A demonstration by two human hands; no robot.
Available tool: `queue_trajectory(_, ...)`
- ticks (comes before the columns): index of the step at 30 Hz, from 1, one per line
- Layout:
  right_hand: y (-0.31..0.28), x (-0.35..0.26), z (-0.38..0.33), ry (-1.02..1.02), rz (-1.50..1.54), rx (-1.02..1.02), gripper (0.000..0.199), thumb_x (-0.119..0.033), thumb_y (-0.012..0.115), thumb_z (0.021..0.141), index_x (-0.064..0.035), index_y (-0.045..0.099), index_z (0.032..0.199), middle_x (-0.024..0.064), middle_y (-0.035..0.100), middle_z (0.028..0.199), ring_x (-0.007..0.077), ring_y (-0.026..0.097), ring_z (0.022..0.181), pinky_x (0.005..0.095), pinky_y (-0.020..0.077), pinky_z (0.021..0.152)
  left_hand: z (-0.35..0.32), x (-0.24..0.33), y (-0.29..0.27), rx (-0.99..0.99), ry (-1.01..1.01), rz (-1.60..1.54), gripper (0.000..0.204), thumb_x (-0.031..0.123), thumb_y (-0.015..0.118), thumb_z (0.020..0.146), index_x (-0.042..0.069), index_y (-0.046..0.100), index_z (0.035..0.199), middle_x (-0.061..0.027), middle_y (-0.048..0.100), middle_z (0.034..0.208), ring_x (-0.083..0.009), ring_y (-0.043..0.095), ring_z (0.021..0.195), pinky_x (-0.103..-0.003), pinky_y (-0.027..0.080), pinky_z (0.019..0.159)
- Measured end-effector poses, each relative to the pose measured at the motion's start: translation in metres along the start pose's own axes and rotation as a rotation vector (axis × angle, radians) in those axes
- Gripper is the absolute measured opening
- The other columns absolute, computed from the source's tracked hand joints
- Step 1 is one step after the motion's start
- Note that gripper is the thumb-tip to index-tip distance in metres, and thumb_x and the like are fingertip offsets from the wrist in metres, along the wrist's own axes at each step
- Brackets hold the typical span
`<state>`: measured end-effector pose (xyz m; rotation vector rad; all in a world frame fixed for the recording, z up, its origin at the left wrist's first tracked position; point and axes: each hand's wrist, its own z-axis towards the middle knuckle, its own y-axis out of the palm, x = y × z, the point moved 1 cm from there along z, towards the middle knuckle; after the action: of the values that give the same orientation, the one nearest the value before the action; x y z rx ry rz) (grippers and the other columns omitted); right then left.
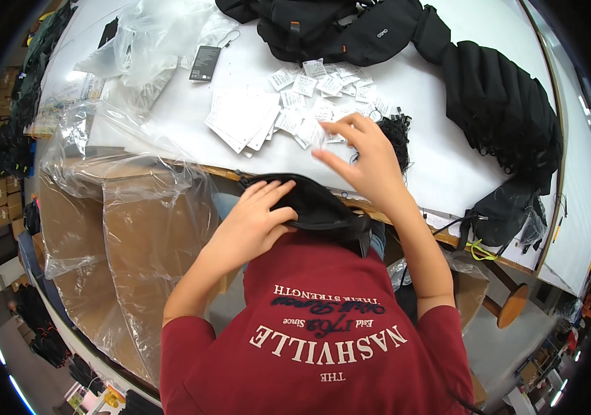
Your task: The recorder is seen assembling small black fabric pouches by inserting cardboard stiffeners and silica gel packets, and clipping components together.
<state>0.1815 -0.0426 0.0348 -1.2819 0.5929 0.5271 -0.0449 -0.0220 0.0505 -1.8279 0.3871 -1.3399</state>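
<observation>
My left hand [257, 216] grips the edge of a small black zippered bag [309, 202] lying in my lap against the table edge, its mouth spread apart. Some of its fingers reach over the bag's opening. Above the table's near side, my right hand [368, 155] pinches a small white packet [319, 135] between thumb and forefinger; the packet is blurred. Beneath and beyond that hand lie many similar white packets [304, 85] in a loose heap. A stack of white cards [240, 117] rests to their left, and a bundle of black cords [397, 135] to the right.
Black bags [351, 34] line the table's far side, with a row of black pouches [499, 104] on the right. Clear plastic bags [150, 41] and a black tag [204, 63] lie at the far left. A plastic-lined cardboard box [136, 242] stands left of me.
</observation>
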Motion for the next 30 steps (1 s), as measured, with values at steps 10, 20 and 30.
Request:
queue_trajectory(10,-0.045,-0.002,-0.045,0.089,0.367,-0.083,0.067,-0.031,0.073,0.075,-0.0049,0.049,0.132,0.0129,0.053,0.123,0.0256,0.049,0.117,0.0365,0.0326,0.103,0.016,0.013,-0.022,0.183,0.004,0.182,0.028,-0.001,0.066,0.065,0.006,0.064,0.091,-0.0184,0.044,0.139,-0.0367,0.043,0.128,-0.047,0.031,0.108)
queue_trajectory(20,-0.012,0.012,-0.085,0.221,0.467,-0.261,0.052,-0.02,0.084,0.065,-0.0002,0.058,0.106,0.0105,0.061,0.102,0.0193,0.056,0.097,0.0336,0.0448,0.088,0.022,0.011,-0.042,0.261,0.057,0.025,0.027,0.001,0.07,0.065,0.008,0.066,0.09,-0.0174,0.047,0.137,-0.0369,0.044,0.127,-0.047,0.033,0.107)
queue_trajectory(30,-0.05,0.055,-0.096,0.107,1.844,0.016,0.04,-0.037,0.057,0.093,-0.0088,0.045,0.119,0.0167,0.058,0.117,0.0144,0.063,0.084,0.0193,0.0439,0.073,0.013,-0.022,-0.046,0.374,-0.133,0.144,0.017,0.007,0.071,0.071,0.006,0.065,0.088,-0.0154,0.053,0.132,-0.0345,0.048,0.124,-0.045,0.033,0.106)
